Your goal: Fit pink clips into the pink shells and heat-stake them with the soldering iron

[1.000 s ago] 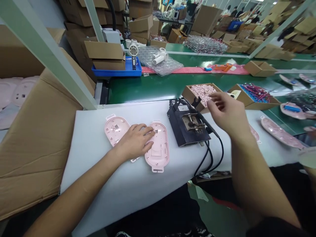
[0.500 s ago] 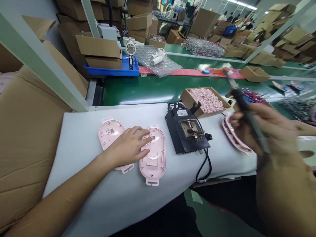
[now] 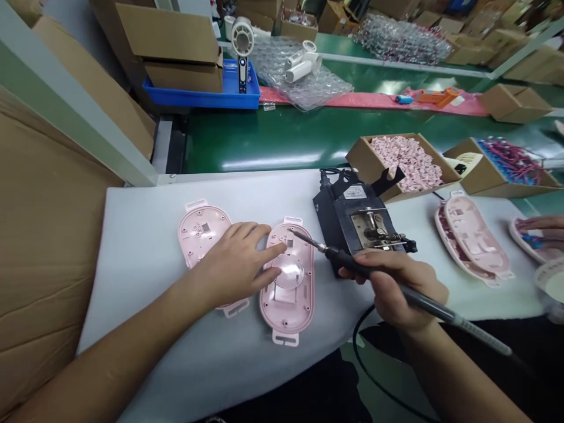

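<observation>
My right hand (image 3: 403, 288) grips a soldering iron (image 3: 348, 262) whose tip points left, over the upper end of a pink oval plastic shell (image 3: 288, 305). Whether the tip touches the shell I cannot tell. My left hand (image 3: 240, 261) lies with fingers spread, its fingertips on that shell's upper left part. Beneath the hand and wrist, a second pink shell (image 3: 202, 226) is partly hidden. Right of the nearer shell stands a black box-shaped device (image 3: 328, 217) with a metal mechanism on its front.
Behind the device sit a carton of small pink parts (image 3: 408, 161) and a carton of coloured wires (image 3: 513, 161). More pink shells (image 3: 478, 235) lie stacked at right, near another person's hand (image 3: 544, 223). A blue tray (image 3: 202, 97) holds a handheld fan (image 3: 242, 47).
My right hand has brought the soldering iron from the far right to the shell under my left fingers. The view has shifted down and closer. My left hand stays over the shells.
</observation>
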Action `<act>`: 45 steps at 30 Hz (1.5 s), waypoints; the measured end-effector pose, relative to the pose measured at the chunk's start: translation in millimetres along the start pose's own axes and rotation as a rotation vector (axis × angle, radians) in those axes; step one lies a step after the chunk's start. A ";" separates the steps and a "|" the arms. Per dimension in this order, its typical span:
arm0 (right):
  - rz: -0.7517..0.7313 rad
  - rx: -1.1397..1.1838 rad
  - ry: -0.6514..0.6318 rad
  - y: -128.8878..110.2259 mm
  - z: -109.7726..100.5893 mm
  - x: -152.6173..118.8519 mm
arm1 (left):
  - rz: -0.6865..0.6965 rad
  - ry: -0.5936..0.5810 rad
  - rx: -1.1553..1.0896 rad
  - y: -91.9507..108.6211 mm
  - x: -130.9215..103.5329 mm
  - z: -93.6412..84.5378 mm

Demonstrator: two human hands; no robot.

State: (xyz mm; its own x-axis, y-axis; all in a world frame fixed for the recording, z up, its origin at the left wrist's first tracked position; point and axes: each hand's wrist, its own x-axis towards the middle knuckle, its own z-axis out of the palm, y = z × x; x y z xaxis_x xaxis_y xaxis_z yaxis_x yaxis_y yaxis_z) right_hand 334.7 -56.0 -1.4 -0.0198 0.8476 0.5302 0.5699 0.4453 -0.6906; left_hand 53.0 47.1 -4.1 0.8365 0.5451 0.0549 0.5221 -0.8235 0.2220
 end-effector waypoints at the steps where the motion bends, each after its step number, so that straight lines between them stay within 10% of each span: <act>1: -0.026 -0.037 -0.004 0.1 0.5 -0.4 | 0.000 -0.002 -0.004 0.0 -0.1 -0.2; 45: -0.064 -0.296 -0.014 -10.6 9.6 9.9 | 0.017 -0.019 0.023 4.1 -3.4 -3.0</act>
State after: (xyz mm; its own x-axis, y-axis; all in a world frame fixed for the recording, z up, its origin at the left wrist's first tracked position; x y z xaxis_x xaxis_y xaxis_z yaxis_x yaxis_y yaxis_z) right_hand 320.5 -49.5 6.4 -0.0732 0.8252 0.5600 0.7820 0.3960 -0.4813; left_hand 51.8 42.4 -0.5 0.8481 0.5283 0.0397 0.5115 -0.8360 0.1986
